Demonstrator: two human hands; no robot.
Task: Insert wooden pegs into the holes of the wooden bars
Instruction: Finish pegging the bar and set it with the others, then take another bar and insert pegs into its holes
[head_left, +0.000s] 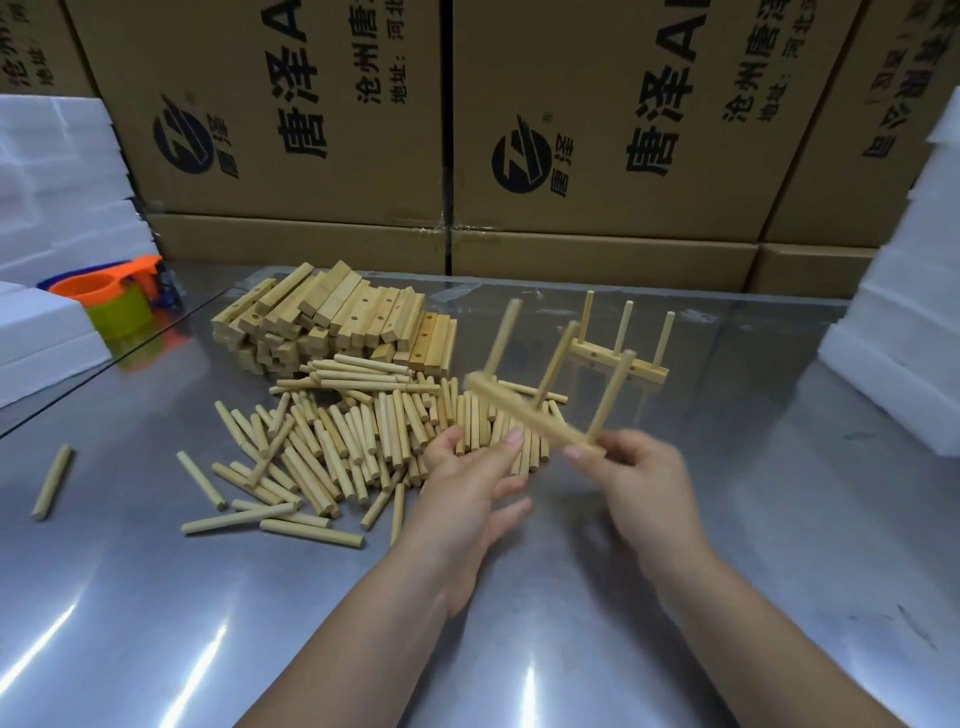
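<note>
Motion-blurred: held bar with three pegs, holes unreadable. Grip of right hand on bar end smeared (fingertips partly behind wood). Near edge of peg pile under left hand. Cardboard boxes cut by top edge; foam blocks by left edge.

Pale matt wooden pegs on glossy metal table

My left hand and right hand are bare, as are both forearms, entering the frame at six and five o'clock; fingernails trimmed short.
</note>
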